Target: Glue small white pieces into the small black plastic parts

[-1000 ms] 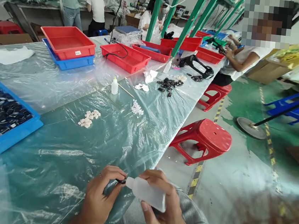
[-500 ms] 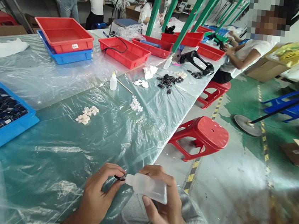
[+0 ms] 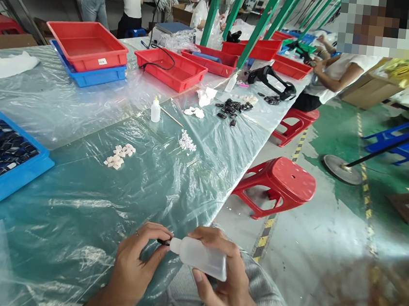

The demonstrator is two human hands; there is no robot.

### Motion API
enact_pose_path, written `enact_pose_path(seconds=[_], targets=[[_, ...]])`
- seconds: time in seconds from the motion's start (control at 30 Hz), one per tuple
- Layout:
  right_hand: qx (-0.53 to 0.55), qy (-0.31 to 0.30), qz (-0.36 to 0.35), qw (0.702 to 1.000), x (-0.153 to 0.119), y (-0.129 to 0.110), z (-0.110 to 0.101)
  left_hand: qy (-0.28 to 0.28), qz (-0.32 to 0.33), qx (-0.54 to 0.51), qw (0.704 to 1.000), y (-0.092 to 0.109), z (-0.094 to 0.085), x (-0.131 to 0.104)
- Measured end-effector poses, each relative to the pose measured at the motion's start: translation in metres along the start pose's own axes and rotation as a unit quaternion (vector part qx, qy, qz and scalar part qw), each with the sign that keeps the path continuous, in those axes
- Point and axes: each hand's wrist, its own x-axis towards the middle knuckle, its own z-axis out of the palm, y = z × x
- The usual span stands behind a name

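Observation:
My right hand [image 3: 225,284] grips a small translucent squeeze bottle [image 3: 199,257] lying sideways, its nozzle pointing left. My left hand [image 3: 137,267] pinches a small black part [image 3: 162,241] right at the nozzle tip. Both hands hover over the near edge of the plastic-covered table [image 3: 119,202], above my lap. On the table ahead lie a cluster of small cream pieces [image 3: 119,156] and a pile of tiny white pieces [image 3: 187,142].
A blue tray [image 3: 12,176] of black parts sits at the left. A second small bottle [image 3: 155,110] stands farther back. Red trays [image 3: 86,45] lie beyond. Red stools [image 3: 277,185] stand right of the table. A seated person [image 3: 335,74] works at the far end; others stand behind.
My hands stay together with the bottle and black part, almost unmoved. The view has tilted slightly.

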Motion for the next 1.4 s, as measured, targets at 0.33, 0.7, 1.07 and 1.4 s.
enact_pose_path(seconds=[0.33,0.7,1.07,1.4], targets=[[-0.046,-0.038,-0.068,0.996,0.007,0.001,-0.004,-0.013,0.030,0.018,0.999,-0.007,0.001,-0.001],[-0.034,-0.030,-0.027,0.999,0.005,-0.002,-0.005,-0.015,0.029,0.020,0.999,-0.006,0.000,-0.002],[0.136,0.019,0.176,0.975,0.034,0.033,-0.019,-0.011,-0.069,-0.009,0.998,-0.019,0.000,-0.017],[0.058,-0.127,0.145,0.980,0.078,0.062,0.032,0.025,-0.088,-0.015,0.996,-0.030,0.002,-0.032]])
